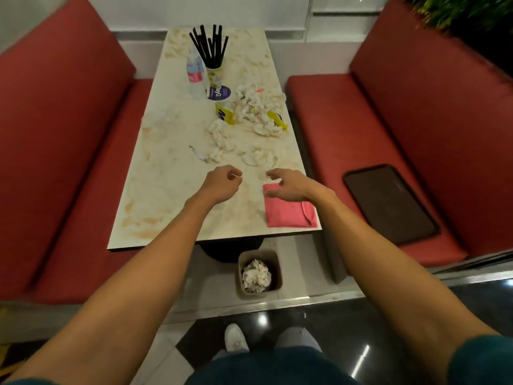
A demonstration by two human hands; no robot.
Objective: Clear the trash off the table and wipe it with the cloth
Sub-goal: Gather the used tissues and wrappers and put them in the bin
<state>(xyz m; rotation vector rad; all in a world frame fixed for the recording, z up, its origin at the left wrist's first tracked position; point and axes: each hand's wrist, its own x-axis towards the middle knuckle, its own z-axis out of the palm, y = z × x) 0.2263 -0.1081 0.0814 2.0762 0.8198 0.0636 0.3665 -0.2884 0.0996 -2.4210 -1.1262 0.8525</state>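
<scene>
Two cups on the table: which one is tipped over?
The yellow cup near the middle of the table, beside the crumpled tissues, lies on its side. The other cup, farther back by the water bottle, stands upright holding black straws.

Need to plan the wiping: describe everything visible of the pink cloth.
The cloth is pink, soft-looking fabric, folded flat into a rough rectangle, with a hemmed flap showing along its right side. It lies on the table at the near right corner, almost reaching both edges. The right hand overlaps its far left corner with fingers spread; whether they touch it cannot be told. Nothing else lies on it.
</scene>
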